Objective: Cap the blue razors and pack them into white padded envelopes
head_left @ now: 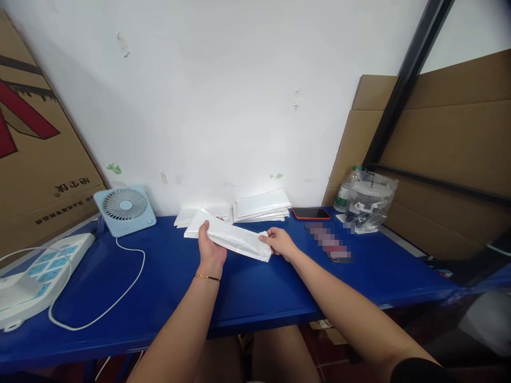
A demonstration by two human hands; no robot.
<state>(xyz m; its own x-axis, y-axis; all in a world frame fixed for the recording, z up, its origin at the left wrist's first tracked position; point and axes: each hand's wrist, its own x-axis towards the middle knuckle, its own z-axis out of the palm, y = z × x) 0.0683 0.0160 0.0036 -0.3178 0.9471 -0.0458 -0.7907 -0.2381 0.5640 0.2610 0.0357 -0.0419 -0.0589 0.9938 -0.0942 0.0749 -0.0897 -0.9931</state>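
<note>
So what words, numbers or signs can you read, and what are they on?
"®", a tiny circled R: on the big brown cardboard box at the left.
Dark Chinese characters beside it, and a smaller line below: too unclear to read surely.
Green-and-white label on the clear plastic bottle: too small.
Pixelated patch over the blue table: scrambled, unreadable.
Long white glossy packet, held up: none I can see.

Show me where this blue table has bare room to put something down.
Blue tabletop lies bare between the white cable and the left hand, and right of the blurred item. The back is crowded: fan, white packets, phone, bagged container.
</note>
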